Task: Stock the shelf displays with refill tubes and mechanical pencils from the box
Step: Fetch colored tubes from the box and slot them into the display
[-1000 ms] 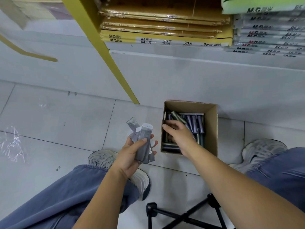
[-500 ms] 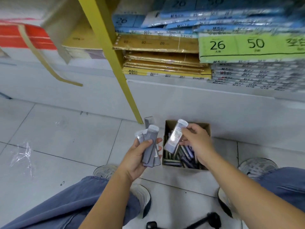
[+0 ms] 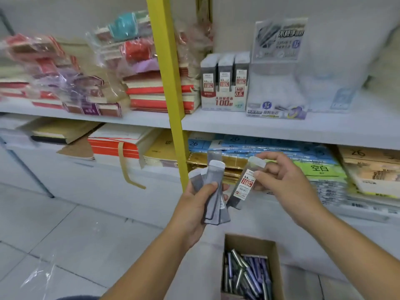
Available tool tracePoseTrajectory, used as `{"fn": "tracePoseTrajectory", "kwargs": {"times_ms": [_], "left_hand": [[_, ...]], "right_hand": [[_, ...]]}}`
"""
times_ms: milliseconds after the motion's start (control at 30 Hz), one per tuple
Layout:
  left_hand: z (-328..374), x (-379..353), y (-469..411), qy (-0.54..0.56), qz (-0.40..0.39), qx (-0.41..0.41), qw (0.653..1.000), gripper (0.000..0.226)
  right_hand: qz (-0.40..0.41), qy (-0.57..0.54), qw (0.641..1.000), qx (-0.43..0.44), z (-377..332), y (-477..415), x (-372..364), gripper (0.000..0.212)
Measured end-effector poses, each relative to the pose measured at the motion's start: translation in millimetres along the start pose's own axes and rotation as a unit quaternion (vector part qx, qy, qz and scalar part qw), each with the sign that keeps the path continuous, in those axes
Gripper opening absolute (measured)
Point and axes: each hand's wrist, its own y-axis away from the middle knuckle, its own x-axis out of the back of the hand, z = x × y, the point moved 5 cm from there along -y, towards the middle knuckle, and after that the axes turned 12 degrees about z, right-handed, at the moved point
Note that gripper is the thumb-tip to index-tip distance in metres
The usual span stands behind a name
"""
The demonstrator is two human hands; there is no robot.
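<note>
Left hand (image 3: pixel 191 213), right hand (image 3: pixel 290 187) up from box (image 3: pixel 249 241), fingers (image 3: pixel 265 175) around tubes (image 3: pixel 213 191), yellow post (image 3: pixel 166 61) behind.

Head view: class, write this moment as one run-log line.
left hand: grips tube bundle | right hand: pinches single tube | box: holds pencils

— What colours do you get?
— I see grey tubes (image 3: pixel 213 176) with white caps, a single tube (image 3: pixel 245 184) labelled red-and-white, a brown box (image 3: pixel 249 242), and purple and silver pencils (image 3: pixel 249 276).
</note>
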Motion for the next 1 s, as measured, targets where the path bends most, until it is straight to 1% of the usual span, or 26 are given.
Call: {"fn": "tracePoseTrajectory", "kwargs": {"times_ms": [100, 200, 300, 433, 500, 567, 667, 700, 767, 833, 900, 967, 1000], "left_hand": [[56, -19, -2, 0.027, -0.003, -0.058, 0.998, 0.028], [99, -29, -7, 0.079, -0.005, -0.095, 0.992, 0.026], [116, -33, -14, 0.110, 0.011, -0.110, 0.988, 0.025], [129, -35, -35, 0.125, 0.025, -0.138, 0.982, 0.022], [129, -40, -42, 0.128, 0.027, -0.141, 0.981, 0.022], [126, -45, -48, 0.130, 0.023, -0.134, 0.982, 0.022], [124, -50, -54, 0.141, 0.020, -0.118, 0.983, 0.021], [125, -51, -55, 0.147, 0.020, -0.113, 0.983, 0.021], [126, -52, -57, 0.153, 0.019, -0.109, 0.982, 0.021], [128, -53, -57, 0.151, 0.016, -0.112, 0.982, 0.022], [128, -54, -56, 0.148, 0.012, -0.114, 0.982, 0.023], [127, -56, -55, 0.142, 0.006, -0.116, 0.983, 0.024], [127, -57, -53, 0.139, 0.002, -0.117, 0.983, 0.025]], "right_hand": [[0.024, 0.014, 0.996, 0.080, -57, -29, 0, 0.028], [0.057, 0.020, 0.985, 0.163, -115, -56, -5, 0.028], [0.083, 0.045, 0.965, 0.244, -156, -79, -13, 0.028], [0.114, 0.124, 0.927, 0.336, -185, -116, -33, 0.029], [0.114, 0.194, 0.908, 0.354, -189, -135, -41, 0.030], [0.093, 0.266, 0.896, 0.345, -181, -154, -49, 0.029], [0.055, 0.331, 0.882, 0.331, -166, -171, -60, 0.029], [0.049, 0.354, 0.872, 0.335, -161, -173, -63, 0.030], [0.057, 0.405, 0.839, 0.360, -154, -177, -65, 0.033], [0.080, 0.434, 0.815, 0.376, -149, -178, -62, 0.039], [0.099, 0.451, 0.803, 0.377, -145, -176, -57, 0.044], [0.107, 0.440, 0.805, 0.382, -144, -165, -52, 0.044], [0.108, 0.414, 0.817, 0.386, -144, -156, -49, 0.040]]}}
